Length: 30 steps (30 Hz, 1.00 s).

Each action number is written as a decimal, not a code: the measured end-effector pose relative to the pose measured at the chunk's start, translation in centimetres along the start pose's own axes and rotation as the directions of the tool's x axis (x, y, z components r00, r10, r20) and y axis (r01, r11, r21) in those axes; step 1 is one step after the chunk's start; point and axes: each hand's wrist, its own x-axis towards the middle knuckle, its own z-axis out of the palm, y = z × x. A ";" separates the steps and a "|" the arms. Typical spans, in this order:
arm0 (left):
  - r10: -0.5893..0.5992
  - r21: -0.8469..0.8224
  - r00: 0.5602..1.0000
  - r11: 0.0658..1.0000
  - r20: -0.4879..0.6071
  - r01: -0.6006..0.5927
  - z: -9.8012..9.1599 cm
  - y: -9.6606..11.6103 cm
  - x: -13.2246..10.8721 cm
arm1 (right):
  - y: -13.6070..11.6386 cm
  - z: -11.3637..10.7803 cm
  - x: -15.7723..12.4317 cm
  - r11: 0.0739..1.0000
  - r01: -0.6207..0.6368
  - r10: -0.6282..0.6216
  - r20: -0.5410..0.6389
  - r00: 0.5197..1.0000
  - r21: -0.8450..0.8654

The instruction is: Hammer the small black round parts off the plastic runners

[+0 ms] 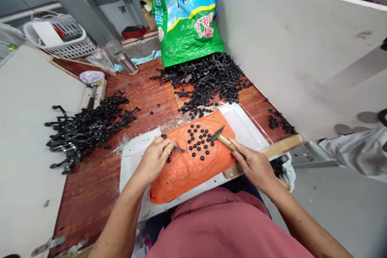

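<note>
My right hand (252, 165) is wrapped round the wooden handle of a small hammer (225, 142). Its narrow, greenish-dark head lies over the right side of a cluster of round black buttons (198, 143). These buttons sit spread over an orange mat (181, 177). At the mat's left part, the fingers of my left hand (157, 155) pinch a small black plastic strip (179, 149) that points toward the buttons. A few more black pieces lie by the left fingertips, partly hidden.
Loose black plastic parts (208, 82) spill from a green and blue bag (190, 28) behind the mat. Another black heap (87, 131) lies on the left. A white panel (302, 48) stands on the right. A metal flask (127, 64) and white basket (69, 44) are farther back.
</note>
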 end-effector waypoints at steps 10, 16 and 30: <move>-0.065 0.410 0.997 0.909 -0.052 0.080 1.3 -0.6 0.1 | -0.1 -0.1 0.2 1.000 0.003 -0.002 0.024 1.000 -0.030; -0.052 0.085 0.995 0.995 -0.080 0.059 2.3 0.2 1.1 | -0.1 0.0 0.2 0.999 -0.015 0.016 0.022 1.000 -0.042; -0.119 0.144 0.992 0.982 -0.051 0.125 3.0 0.6 1.6 | -0.2 0.0 0.4 0.997 -0.035 0.038 0.044 0.998 -0.063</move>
